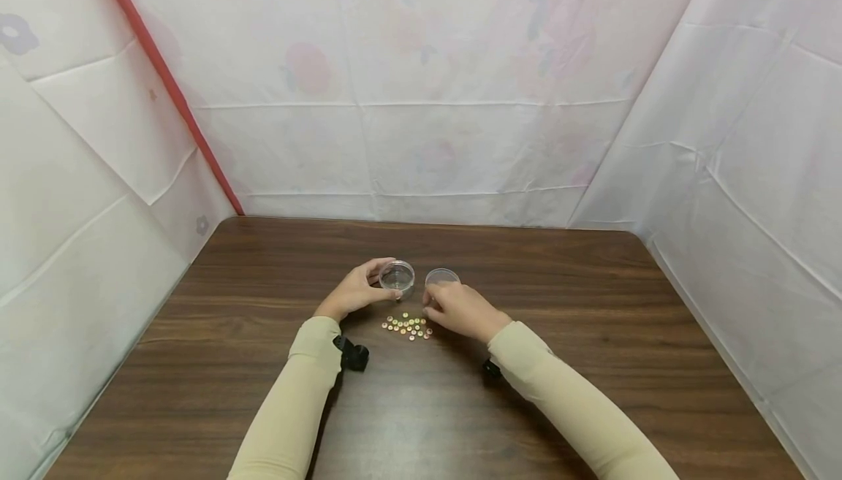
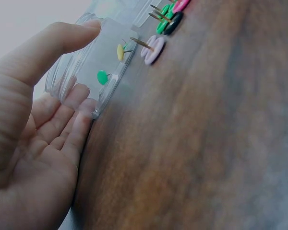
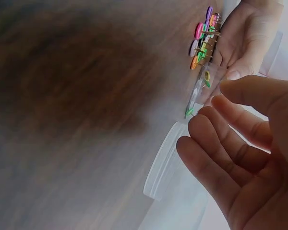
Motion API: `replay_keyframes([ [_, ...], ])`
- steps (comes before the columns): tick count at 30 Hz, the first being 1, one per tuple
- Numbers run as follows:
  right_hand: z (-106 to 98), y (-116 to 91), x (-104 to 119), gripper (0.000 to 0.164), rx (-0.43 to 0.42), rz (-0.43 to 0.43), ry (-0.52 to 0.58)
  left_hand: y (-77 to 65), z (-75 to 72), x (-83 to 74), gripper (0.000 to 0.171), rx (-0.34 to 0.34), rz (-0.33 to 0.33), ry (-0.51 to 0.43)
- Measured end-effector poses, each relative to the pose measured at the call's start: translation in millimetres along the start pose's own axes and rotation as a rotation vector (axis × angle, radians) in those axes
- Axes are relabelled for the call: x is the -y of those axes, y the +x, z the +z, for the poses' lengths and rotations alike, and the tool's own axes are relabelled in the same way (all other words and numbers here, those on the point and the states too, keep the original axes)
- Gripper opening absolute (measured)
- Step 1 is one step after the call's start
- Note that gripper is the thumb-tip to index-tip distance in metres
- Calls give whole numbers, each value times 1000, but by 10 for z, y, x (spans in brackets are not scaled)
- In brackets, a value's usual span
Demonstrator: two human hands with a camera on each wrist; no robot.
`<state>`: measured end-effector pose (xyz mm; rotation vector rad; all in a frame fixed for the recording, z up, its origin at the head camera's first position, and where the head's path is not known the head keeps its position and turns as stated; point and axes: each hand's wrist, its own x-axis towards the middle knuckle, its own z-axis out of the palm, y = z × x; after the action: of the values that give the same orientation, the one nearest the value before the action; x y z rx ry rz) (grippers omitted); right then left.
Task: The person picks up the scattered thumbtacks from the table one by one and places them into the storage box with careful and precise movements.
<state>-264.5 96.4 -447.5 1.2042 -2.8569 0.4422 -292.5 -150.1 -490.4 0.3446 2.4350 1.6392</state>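
My left hand (image 1: 358, 288) grips a clear round container (image 1: 397, 280), thumb on the near side and fingers round the far side. A yellow thumbtack (image 2: 120, 52) and a green thumbtack (image 2: 102, 77) show inside it, with another green thumbtack (image 3: 189, 112) at its end in the right wrist view. My right hand (image 1: 463, 310) hovers beside the container, fingers loosely bent, with nothing visible between thumb and index finger. Behind it, partly covered by the hand, lies a clear round lid (image 1: 442, 274). Several colored thumbtacks (image 1: 406, 325) lie points up on the table between my hands.
The brown wood-grain table (image 1: 408, 407) bears everything. Pale curtains (image 1: 421, 85) enclose its back and both sides, and a red strip (image 1: 164, 74) runs down the left back corner. Black camera mounts (image 1: 355, 357) sit at the wrists.
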Motion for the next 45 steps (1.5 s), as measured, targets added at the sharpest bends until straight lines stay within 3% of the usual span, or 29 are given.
replay_keyframes([
  [9, 7, -125, 26, 6, 18, -2, 26, 13, 5, 18, 75, -3, 15, 7],
  [19, -2, -227, 79, 6, 41, -74, 50, 7, 5, 8, 76, -1, 19, 5],
  [28, 29, -249, 106, 4, 48, -140, 17, 11, -3, 14, 80, 21, 30, -18],
  [45, 51, -240, 79, 5, 34, -159, 0, 4, 13, 10, 77, -9, 16, 9],
])
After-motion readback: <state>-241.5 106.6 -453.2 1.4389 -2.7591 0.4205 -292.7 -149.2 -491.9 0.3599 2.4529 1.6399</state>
